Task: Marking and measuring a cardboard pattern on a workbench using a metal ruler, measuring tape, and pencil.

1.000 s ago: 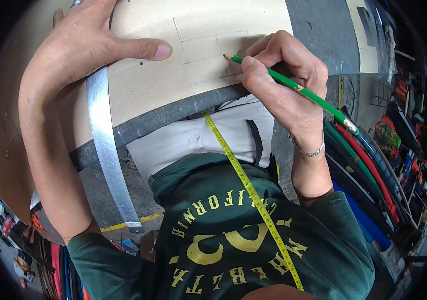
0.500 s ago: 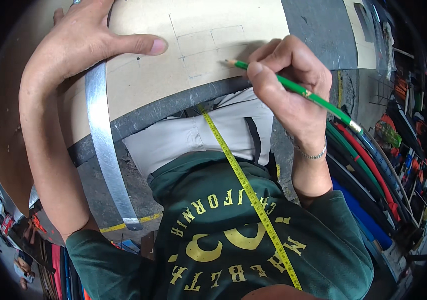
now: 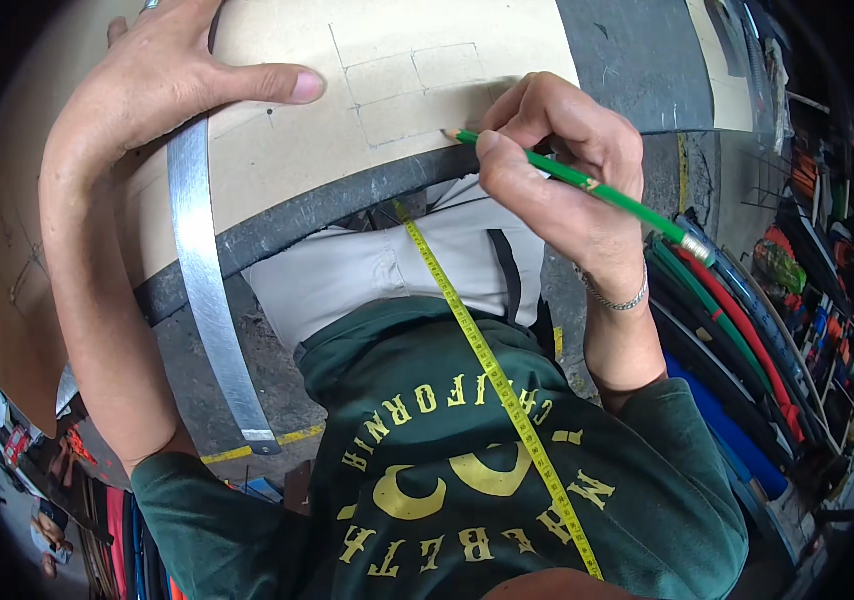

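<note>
The pencil (image 3: 637, 209) wears glossy green paint over wood, with bare wood at its sharpened end and a shiny metal collar. The ruler (image 3: 193, 220) is bright metal with a satin sheen. The tan sheet (image 3: 277, 170) looks like smooth, matt card; the dark worktop (image 3: 627, 60) is matt and scuffed. Shirt (image 3: 417, 440) and trousers (image 3: 337, 275) are matt cloth; the bracelet (image 3: 619, 304) is shiny metal.

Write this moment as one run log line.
left hand: on flat tan sheet | right hand: holding slim green wooden pencil, tip at drawn line
</note>
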{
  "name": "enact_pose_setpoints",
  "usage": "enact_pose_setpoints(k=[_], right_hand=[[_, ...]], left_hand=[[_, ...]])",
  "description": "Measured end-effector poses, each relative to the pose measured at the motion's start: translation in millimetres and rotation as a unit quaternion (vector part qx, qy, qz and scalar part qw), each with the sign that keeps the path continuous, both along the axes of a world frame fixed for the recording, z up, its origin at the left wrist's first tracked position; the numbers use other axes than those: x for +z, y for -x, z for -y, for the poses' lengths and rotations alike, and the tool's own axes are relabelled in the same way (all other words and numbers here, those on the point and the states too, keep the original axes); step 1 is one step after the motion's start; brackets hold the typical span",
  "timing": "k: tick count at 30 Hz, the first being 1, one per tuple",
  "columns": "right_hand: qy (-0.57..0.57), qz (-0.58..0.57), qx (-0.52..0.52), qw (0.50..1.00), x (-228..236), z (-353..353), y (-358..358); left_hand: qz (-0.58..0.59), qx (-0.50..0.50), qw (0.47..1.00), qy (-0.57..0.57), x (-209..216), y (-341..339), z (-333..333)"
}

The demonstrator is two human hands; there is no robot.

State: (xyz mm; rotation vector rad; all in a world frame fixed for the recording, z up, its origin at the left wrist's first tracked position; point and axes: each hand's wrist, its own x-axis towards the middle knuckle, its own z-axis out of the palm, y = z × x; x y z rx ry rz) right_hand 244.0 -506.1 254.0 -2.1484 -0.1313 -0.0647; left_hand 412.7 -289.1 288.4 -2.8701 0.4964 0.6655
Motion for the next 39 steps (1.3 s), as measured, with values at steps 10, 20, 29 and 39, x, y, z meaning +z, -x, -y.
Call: enact_pose_setpoints(k=[10, 20, 29, 39], right_hand=[[-0.207, 0.073, -0.027, 0.975, 5, -4, -3], [-0.027, 0.056, -0.003, 0.998, -6, -21, -29], [0.018, 0.059, -0.016, 0.998, -11, -27, -31], [-0.037, 0.012, -0.037, 0.999, -3, -26, -17]], left_hand=[[-0.004, -0.057, 0.994, 0.094, 5, -7, -16], [-0.012, -0.103, 0.974, 0.203, -8, -12, -32], [-0.005, -0.109, 0.973, 0.202, -8, -11, -33], [-0.013, -0.075, 0.983, 0.170, -3, -9, -28]])
